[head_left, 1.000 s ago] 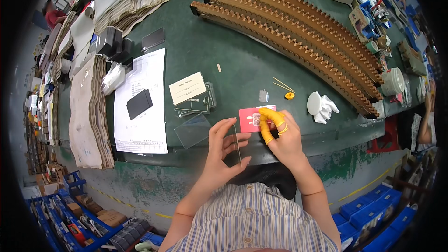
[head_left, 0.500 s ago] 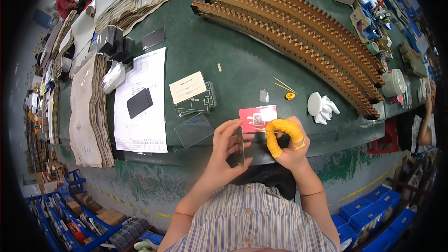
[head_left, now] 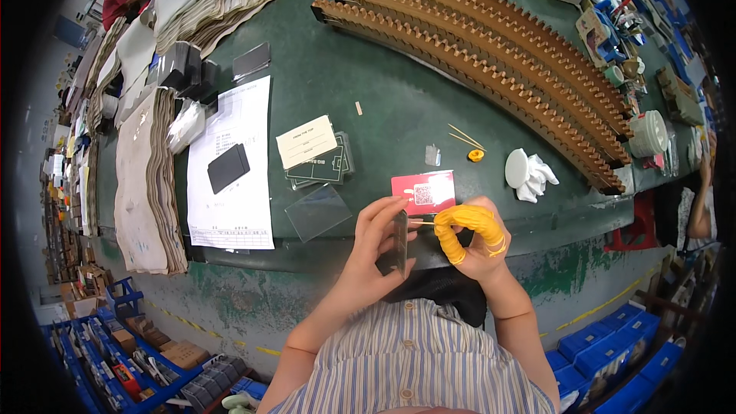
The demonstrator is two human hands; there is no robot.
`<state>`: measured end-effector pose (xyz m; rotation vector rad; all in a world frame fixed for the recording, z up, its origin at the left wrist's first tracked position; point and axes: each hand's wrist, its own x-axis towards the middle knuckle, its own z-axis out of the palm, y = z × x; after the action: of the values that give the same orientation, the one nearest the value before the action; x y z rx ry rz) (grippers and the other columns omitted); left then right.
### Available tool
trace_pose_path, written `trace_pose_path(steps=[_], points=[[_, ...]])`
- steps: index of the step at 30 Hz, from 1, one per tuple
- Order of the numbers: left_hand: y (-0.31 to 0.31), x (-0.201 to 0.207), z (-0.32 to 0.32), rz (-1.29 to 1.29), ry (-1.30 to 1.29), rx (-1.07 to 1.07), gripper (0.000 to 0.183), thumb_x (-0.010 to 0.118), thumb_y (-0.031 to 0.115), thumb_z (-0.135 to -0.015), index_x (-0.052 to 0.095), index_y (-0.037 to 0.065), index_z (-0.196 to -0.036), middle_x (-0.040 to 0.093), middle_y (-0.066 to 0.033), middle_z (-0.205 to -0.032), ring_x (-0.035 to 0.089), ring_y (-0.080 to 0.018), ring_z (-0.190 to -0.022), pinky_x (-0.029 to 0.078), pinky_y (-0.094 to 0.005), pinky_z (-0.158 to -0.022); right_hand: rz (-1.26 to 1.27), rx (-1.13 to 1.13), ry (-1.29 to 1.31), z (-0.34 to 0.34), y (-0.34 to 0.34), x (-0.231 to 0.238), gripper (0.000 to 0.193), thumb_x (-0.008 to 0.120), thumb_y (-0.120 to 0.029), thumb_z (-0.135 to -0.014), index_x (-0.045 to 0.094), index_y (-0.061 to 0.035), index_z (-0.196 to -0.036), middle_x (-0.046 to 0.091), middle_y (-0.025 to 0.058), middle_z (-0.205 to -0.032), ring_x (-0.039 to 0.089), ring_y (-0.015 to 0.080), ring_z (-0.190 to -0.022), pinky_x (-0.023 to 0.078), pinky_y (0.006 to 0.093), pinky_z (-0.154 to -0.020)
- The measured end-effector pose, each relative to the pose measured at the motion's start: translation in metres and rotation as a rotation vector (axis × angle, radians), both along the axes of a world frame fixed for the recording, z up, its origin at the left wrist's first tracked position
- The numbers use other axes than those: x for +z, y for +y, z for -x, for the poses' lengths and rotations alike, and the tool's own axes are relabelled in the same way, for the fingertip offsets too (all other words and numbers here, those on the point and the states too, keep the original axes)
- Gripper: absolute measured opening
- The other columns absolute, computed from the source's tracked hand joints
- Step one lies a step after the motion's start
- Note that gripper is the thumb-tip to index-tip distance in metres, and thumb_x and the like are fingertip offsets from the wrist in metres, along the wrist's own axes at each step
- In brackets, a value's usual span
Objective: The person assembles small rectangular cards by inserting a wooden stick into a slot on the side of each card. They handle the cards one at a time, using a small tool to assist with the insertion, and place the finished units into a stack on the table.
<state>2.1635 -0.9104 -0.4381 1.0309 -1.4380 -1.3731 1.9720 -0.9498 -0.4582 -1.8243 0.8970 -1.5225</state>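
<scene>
My left hand (head_left: 368,261) grips a thin dark card-like plate (head_left: 401,241) by its edges, held nearly upright and seen almost edge-on. My right hand (head_left: 483,257) has yellow finger covers (head_left: 468,218) on thumb and forefinger. Pinched between those covered tips is a thin wooden stick (head_left: 424,222), its free end pointing left at the plate; whether they touch, I cannot tell. Just beyond my hands a red card (head_left: 424,192) with a square code lies on the table. Farther off are more thin sticks (head_left: 464,140) and a rolled yellow finger cover (head_left: 475,156).
On the green table (head_left: 330,54), slotted wooden racks (head_left: 460,54) stretch across the back right. A white cloth bundle (head_left: 529,176) sits at right. Stacked cards (head_left: 307,142), a clear sheet (head_left: 318,212) and a printed paper (head_left: 230,222) with dark cards (head_left: 228,169) lie left.
The plate in my left hand has shifted slightly to the right. The stick in my right hand now shows more plainly, pointing at the plate. The person at far left has moved slightly.
</scene>
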Motion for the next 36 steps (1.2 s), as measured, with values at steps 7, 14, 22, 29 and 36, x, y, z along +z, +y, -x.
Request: trace_pose_path(steps=[7,14,22,29,36], points=[[0.0007,-0.0012,0.0008,0.012,-0.015,-0.021,0.085,0.065,-0.017,-0.074,0.03,0.007,-0.147,0.022,-0.0093,-0.146,0.052,-0.0286,-0.126,0.049,-0.039,-0.104,-0.03,-0.013,0.008,0.0009,0.0007,0.0006,0.034,0.078,0.005,-0.072,0.067,-0.0003,-0.104,0.066,0.0075,-0.092,0.061,0.0163,-0.075,0.05,0.0261,-0.067],[0.0007,-0.0001,0.0008,0.02,-0.04,-0.028,0.085,0.065,-0.017,-0.073,0.03,0.007,-0.147,0.022,-0.0095,-0.146,0.052,-0.029,-0.126,0.049,-0.039,-0.104,-0.032,-0.007,0.009,0.0005,0.0002,0.0003,0.034,0.078,0.004,-0.072,0.067,-0.0004,-0.105,0.066,0.0075,-0.092,0.061,0.0162,-0.075,0.05,0.0264,-0.067],[0.0006,-0.0007,0.001,0.018,-0.032,-0.026,0.084,0.066,-0.016,-0.074,0.03,0.008,-0.146,0.023,-0.0095,-0.147,0.052,-0.0288,-0.125,0.048,-0.0392,-0.104,0.012,-0.013,0.009,0.0003,-0.0009,0.0016,0.035,0.078,0.004,-0.072,0.067,-0.0002,-0.104,0.066,0.0074,-0.092,0.061,0.0164,-0.074,0.05,0.0257,-0.065],[0.001,0.0004,0.0006,0.012,-0.033,-0.019,0.083,0.066,-0.015,-0.075,0.03,0.007,-0.146,0.022,-0.0094,-0.147,0.052,-0.0287,-0.125,0.048,-0.0395,-0.104,-0.013,-0.016,0.032,-0.0014,-0.0001,0.0047,0.029,0.079,0.004,-0.073,0.065,-0.0011,-0.098,0.059,0.0052,-0.085,0.056,0.0145,-0.073,0.045,0.0255,-0.067],[0.0013,0.0006,0.0014,0.01,-0.018,-0.016,0.083,0.066,-0.015,-0.075,0.03,0.007,-0.146,0.022,-0.0091,-0.147,0.052,-0.0279,-0.125,0.048,-0.0395,-0.104,0.021,0.007,0.038,0.0021,-0.0009,0.001,0.035,0.079,0.003,-0.07,0.065,-0.0001,-0.103,0.067,0.0083,-0.091,0.062,0.0191,-0.076,0.05,0.0275,-0.065]])
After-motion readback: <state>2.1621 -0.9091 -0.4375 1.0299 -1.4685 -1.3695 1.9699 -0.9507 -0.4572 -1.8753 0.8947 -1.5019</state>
